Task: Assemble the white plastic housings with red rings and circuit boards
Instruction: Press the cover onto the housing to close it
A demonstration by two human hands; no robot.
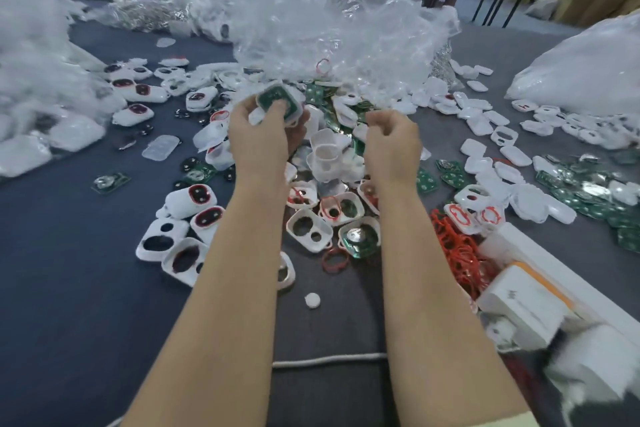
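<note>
Grey cloth covered the desk [86,288] at the near edge, and a white cord [329,359] lay across it between the two forearms. Off to the right, white boxes [526,308] were stacked at the desk's edge, with a small white cap [312,300] sitting alone near the middle. A bit further out, and what a spread: a tangle of red rings [457,253] just beside the boxes, and open housings [162,239] lying face-up to the left, some ringed in red. Then the hands, both raised above the pile! The left hand [258,139] gripped a white housing [294,115], its fingers [277,110] curled round the shell. A green circuit board [275,95] sat inside that shell, facing the camera. The right hand [393,139] hung level with it, apart from the housing, its fingers clenched in toward the palm with nothing seen in them. Below and between the two hands stood a stack of empty shells [325,156]. More green boards [581,191] lay scattered among white shells out on the right. Beyond all that, crumpled clear plastic bags [329,28] rose in a heap at the middle of the desk. A white bag [581,69] lay to the right, and another bulging heap of bags [31,80] sat on the left.
</note>
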